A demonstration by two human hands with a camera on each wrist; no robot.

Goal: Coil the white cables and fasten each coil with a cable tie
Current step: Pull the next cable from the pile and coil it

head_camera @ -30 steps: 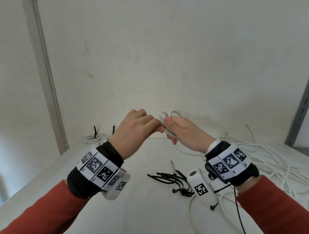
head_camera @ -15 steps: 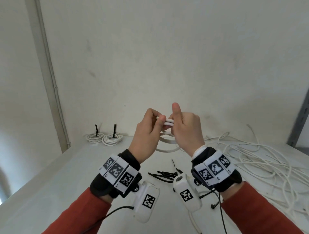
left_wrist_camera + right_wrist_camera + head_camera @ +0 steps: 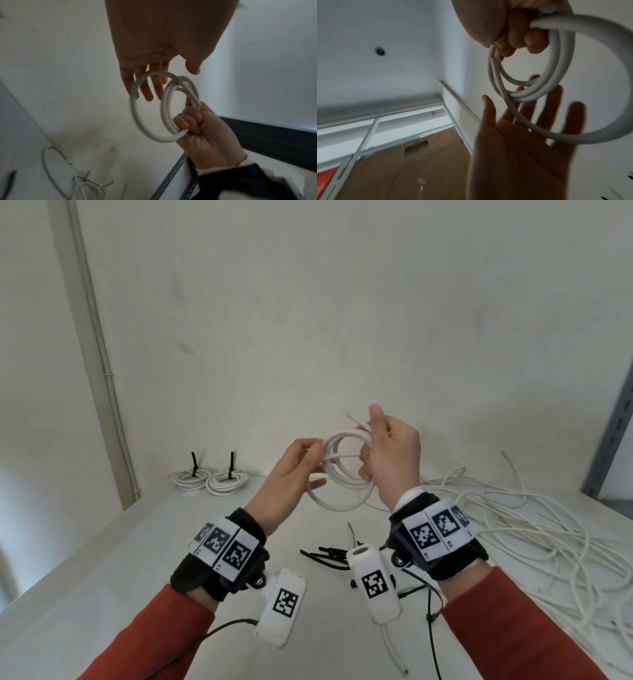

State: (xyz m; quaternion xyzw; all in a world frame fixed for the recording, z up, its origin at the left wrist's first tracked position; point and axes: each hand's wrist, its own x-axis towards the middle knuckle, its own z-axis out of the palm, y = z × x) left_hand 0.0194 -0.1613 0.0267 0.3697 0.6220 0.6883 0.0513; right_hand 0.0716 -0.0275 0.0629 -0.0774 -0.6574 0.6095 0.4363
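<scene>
A white cable coil [image 3: 337, 474] of several loops hangs in the air above the table. My right hand [image 3: 371, 460] grips its right side, fingers curled round the bundled loops [image 3: 181, 129], and a short cable end [image 3: 356, 422] pokes up past the thumb. My left hand [image 3: 313, 469] is at the coil's left side with straight, spread fingers [image 3: 149, 93]; one looser loop [image 3: 135, 102] lies across them. In the right wrist view the left palm [image 3: 522, 142] is open behind the coil [image 3: 539, 93]. Black cable ties [image 3: 329, 554] lie on the table beneath my hands.
Two tied coils [image 3: 210, 481] sit at the back left against the wall. A tangle of loose white cables [image 3: 520, 529] spreads over the table's right side. A grey metal upright [image 3: 613, 422] stands at the right edge. A loose cable end [image 3: 394, 652] lies near my right forearm.
My left hand has let go of its pinch on the coil and opened. The hands have drawn slightly apart, and the coil has turned from edge-on to face me.
</scene>
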